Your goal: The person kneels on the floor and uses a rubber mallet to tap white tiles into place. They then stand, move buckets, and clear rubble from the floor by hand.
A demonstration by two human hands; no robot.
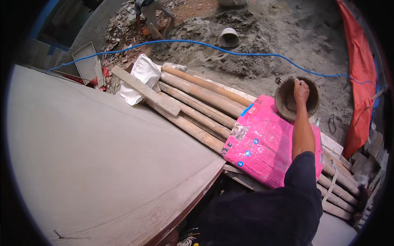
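My right hand reaches forward and is closed on the near-top edge of a mortar-stained bucket. The bucket tilts so that its mouth faces me, and only grey-brown residue shows inside it. It hangs over or rests at the far edge of a bright pink printed sack; I cannot tell whether the two touch. The sack lies across a row of bamboo poles. My left hand does not show.
A pale wall top fills the left. A wooden plank and white sack lie on the poles. A blue hose crosses beyond them. Farther off are another bucket on sand, a bending person and red sheeting.
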